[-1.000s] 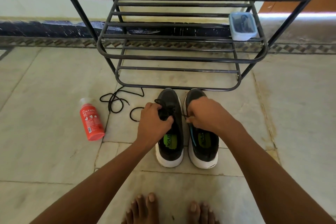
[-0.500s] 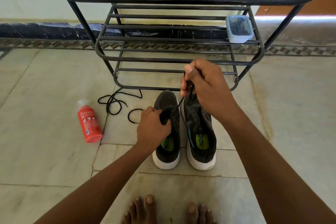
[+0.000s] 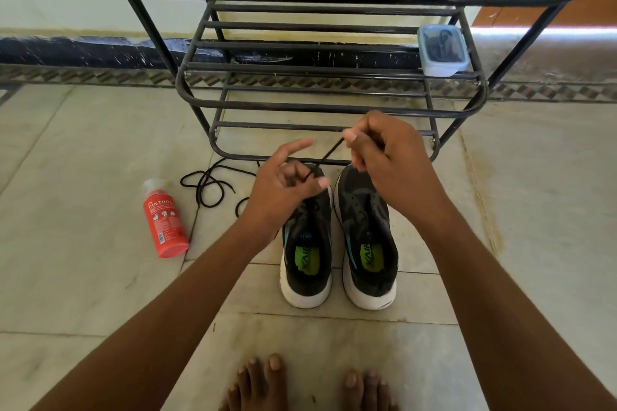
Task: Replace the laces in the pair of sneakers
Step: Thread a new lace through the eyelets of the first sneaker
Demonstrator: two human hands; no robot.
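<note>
Two dark grey sneakers with white soles stand side by side on the floor, the left sneaker (image 3: 307,257) and the right sneaker (image 3: 365,237), heels toward me. A black lace (image 3: 329,153) runs taut from the left sneaker's front up to my right hand (image 3: 384,157), which pinches its end above the toes. My left hand (image 3: 283,183) hovers over the left sneaker's front with its fingers spread, the lace passing between thumb and fingers. The right sneaker's eyelets show no lace.
A loose black lace (image 3: 210,187) lies coiled on the tiles left of the shoes. A red Cinthol bottle (image 3: 164,220) lies further left. A black metal shoe rack (image 3: 320,103) stands just behind the shoes, carrying a small plastic box (image 3: 442,50). My bare feet (image 3: 300,384) are below.
My right hand rose from the right sneaker, drawing the lace up, and now holds it a little lower. My left hand lifted off the left sneaker and spread its fingers.
</note>
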